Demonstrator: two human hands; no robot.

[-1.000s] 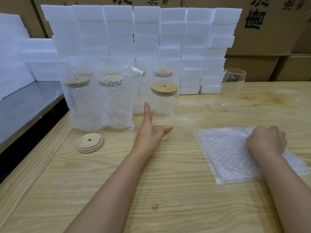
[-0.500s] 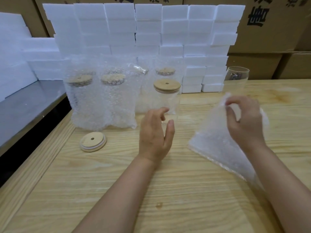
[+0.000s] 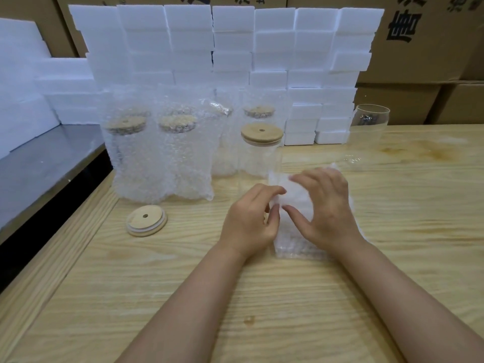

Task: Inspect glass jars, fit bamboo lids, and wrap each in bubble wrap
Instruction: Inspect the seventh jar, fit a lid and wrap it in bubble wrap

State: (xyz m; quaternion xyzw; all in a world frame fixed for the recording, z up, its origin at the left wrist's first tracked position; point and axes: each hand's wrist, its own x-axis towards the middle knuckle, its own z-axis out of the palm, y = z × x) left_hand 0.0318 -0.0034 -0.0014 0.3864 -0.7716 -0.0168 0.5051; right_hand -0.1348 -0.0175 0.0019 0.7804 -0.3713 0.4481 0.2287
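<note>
A clear glass jar (image 3: 259, 163) with a bamboo lid (image 3: 262, 134) stands unwrapped on the wooden table (image 3: 183, 284), just beyond my hands. A bubble wrap bag (image 3: 298, 242) is held upright in front of it. My left hand (image 3: 251, 224) pinches the bag's left edge near the top. My right hand (image 3: 324, 208) grips the bag's upper part, fingers and thumb curled on it. Several jars wrapped in bubble wrap (image 3: 159, 155) stand in a group at the left. A loose bamboo lid (image 3: 146, 221) lies flat in front of them.
An open lidless glass jar (image 3: 369, 137) stands at the right rear. White foam blocks (image 3: 225, 53) are stacked in a wall along the table's back, with cardboard boxes (image 3: 432, 43) behind. A grey metal surface (image 3: 44, 158) adjoins the table at left.
My right hand lifted the bubble wrap bag off the table and carried it left, in front of the lidded jar. My left hand left the jar and took hold of the bag's edge.
</note>
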